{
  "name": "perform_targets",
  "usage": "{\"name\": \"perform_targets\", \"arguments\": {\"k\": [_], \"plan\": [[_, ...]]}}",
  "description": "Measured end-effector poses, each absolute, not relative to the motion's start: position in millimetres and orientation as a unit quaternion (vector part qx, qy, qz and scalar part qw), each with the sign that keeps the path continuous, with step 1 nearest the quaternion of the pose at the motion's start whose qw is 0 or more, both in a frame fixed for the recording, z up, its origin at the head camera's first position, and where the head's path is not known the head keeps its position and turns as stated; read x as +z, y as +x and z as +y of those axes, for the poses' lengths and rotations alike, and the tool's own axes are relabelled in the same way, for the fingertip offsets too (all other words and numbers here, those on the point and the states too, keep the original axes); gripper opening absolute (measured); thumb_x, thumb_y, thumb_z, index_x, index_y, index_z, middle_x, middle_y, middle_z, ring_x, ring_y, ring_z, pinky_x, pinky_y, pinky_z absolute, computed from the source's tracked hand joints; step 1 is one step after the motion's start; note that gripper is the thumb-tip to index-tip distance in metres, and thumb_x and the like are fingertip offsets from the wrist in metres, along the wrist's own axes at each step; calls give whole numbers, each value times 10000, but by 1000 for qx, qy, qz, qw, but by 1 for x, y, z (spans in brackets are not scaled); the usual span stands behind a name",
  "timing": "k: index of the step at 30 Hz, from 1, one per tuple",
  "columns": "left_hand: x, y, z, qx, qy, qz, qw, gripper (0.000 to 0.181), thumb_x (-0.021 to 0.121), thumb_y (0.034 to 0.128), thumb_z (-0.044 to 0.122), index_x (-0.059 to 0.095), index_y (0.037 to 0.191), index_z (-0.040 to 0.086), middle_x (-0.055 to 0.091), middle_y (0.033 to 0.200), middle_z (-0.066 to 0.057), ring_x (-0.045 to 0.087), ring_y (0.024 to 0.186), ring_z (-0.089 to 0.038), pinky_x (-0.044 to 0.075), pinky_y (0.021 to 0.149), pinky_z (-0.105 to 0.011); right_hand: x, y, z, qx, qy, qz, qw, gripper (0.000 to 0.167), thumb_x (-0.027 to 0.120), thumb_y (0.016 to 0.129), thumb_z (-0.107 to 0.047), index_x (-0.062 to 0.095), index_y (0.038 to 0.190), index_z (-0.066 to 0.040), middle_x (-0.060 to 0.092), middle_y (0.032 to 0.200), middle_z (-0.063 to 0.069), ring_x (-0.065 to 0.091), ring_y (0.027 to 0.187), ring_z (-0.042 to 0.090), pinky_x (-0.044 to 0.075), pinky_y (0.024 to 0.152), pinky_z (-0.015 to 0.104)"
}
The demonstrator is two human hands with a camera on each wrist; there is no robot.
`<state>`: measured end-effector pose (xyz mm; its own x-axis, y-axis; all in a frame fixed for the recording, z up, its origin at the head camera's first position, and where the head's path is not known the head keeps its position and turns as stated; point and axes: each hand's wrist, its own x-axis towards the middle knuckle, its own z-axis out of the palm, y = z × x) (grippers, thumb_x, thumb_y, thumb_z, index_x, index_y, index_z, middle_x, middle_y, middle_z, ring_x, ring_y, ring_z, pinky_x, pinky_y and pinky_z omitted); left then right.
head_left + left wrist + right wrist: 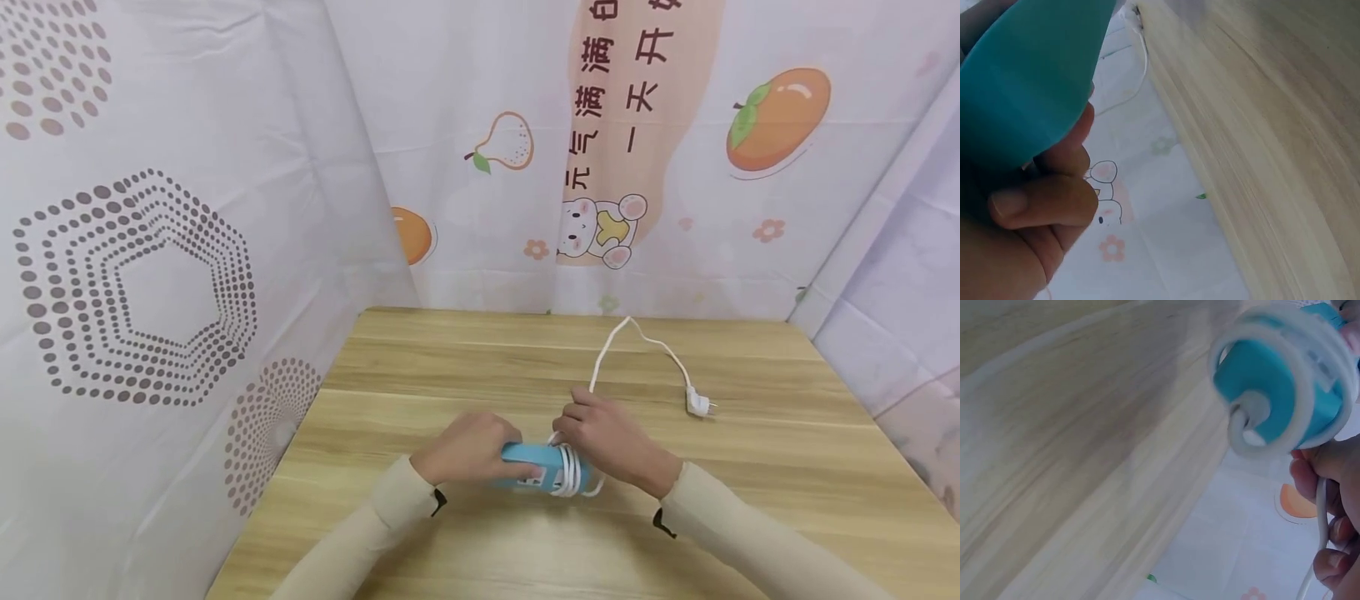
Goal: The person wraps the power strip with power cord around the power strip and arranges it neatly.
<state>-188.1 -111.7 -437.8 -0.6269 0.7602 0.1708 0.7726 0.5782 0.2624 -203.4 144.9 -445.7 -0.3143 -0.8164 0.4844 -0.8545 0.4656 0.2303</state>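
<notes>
Left hand (472,450): grips strip (534,454)
Right hand (615,437): grasps cord (570,473) beside strip
Cord: looped round strip's end
Plug (697,404): beyond strip, rightward

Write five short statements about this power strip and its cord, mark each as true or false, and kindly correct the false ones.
1. The left grip holds the blue power strip. True.
2. The white cord is wound around the strip. True.
3. The plug sits in a socket of the strip. False: it lies on the wooden table, apart from the strip.
4. The right grip holds the cord. True.
5. The whole cord is wound up. False: a length runs loose to the plug.
</notes>
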Motion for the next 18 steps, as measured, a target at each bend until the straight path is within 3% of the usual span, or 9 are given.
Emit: {"name": "perform_targets", "arguments": {"k": [10, 18], "plan": [[-435, -188, -108, -163, -368, -915, 8, 539, 656, 911, 666, 514, 600, 249, 349, 520, 165, 276, 449, 18, 241, 426, -184, -438, -197, 144, 26, 476, -836, 272, 223, 914, 751, -90, 783, 931, -100, 712, 851, 4, 485, 750, 158, 497, 641, 270], [-431, -185, -107, -163, -332, -928, 50, 573, 654, 921, 647, 464, 575, 231, 301, 523, 141, 255, 453, -11, 213, 423, -202, -429, -195, 144, 14, 450, -853, 264, 271, 902, 744, -21, 771, 974, -79, 703, 896, 42, 493, 775, 182, 504, 671, 300]]}}
